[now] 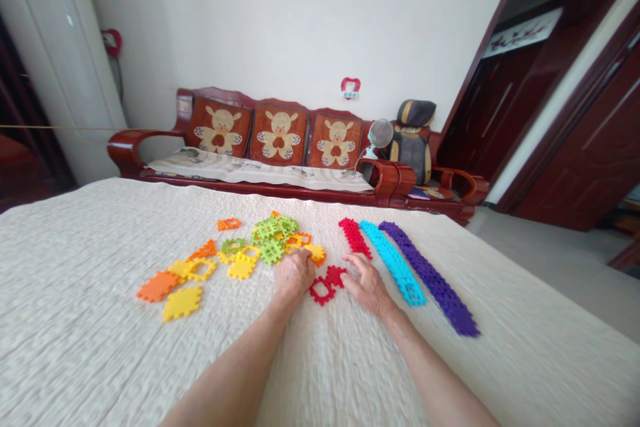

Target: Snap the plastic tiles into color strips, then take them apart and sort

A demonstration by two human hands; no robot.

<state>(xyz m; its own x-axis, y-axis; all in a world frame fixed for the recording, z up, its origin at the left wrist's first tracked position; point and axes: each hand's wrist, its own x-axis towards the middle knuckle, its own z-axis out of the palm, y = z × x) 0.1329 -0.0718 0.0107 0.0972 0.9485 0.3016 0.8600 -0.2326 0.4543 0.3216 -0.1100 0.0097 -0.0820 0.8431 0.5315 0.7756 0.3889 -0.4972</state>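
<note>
My left hand [295, 273] rests on the cloth with its fingers curled under. It sits beside the near edge of a pile of toothed plastic tiles, close to a yellow tile [316, 252]; what its fingertips hold, if anything, is hidden. To the right, my right hand [367, 285] has thumb and forefinger apart, with the thumb by a solid red tile [336, 275]. A red frame tile [321, 291] with an open middle lies between the hands. Beyond my right fingers runs a row of overlapping red tiles [355, 237].
Right of the red row lie a light-blue row [393, 260] and a longer purple row [430, 277]. Green tiles [273, 240] are heaped at centre, with loose yellow [183, 303] and orange tiles [158, 286] leftward. A wooden sofa [250, 175] stands past the cloth-covered surface [100, 267].
</note>
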